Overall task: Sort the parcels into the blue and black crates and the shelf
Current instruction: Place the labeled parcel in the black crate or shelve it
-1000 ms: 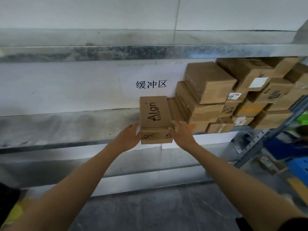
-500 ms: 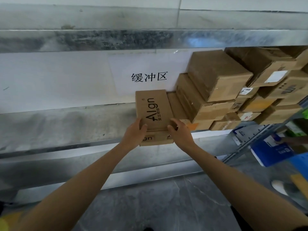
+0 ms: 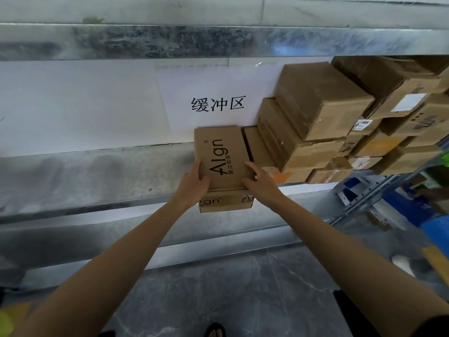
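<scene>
A brown cardboard parcel printed "Align" (image 3: 222, 154) lies flat on the metal shelf (image 3: 85, 173), its near end sticking out over the shelf's front edge. My left hand (image 3: 194, 184) grips its left near corner, thumb on top. My right hand (image 3: 261, 182) grips its right near corner the same way. The parcel lies just left of a flat brown box (image 3: 257, 149) and a tall stack of cardboard parcels (image 3: 315, 113).
A white paper sign with black characters (image 3: 217, 104) hangs on the wall behind the parcel. Another shelf board (image 3: 170, 41) runs overhead. A blue crate (image 3: 437, 229) and blue items sit low at the right. Grey floor lies below.
The parcel has slid further back onto the shelf, towards the wall, with both hands on it. The camera has moved closer and tilted down.
</scene>
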